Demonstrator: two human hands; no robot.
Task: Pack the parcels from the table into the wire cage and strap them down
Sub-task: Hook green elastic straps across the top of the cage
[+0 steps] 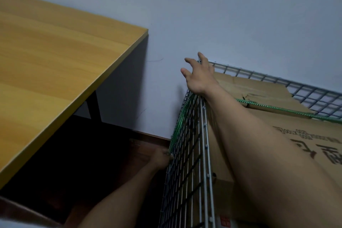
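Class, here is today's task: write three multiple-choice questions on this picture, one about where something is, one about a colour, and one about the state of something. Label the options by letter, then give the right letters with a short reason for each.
1. Where are the cardboard boxes?
A. on the table
B. inside the wire cage
C. under the table

2. What colour is the strap lying across the boxes?
A. green
B. red
C. yellow

3. How is the right hand held?
A. clenched in a fist
B. open, fingers spread
C. gripping a box

Answers:
1 B, because the cage's wire walls stand around the boxes.
2 A, because the strap shows green across the cardboard and down the cage's side.
3 B, because the fingers are straight and spread at the cage's far corner and hold nothing.
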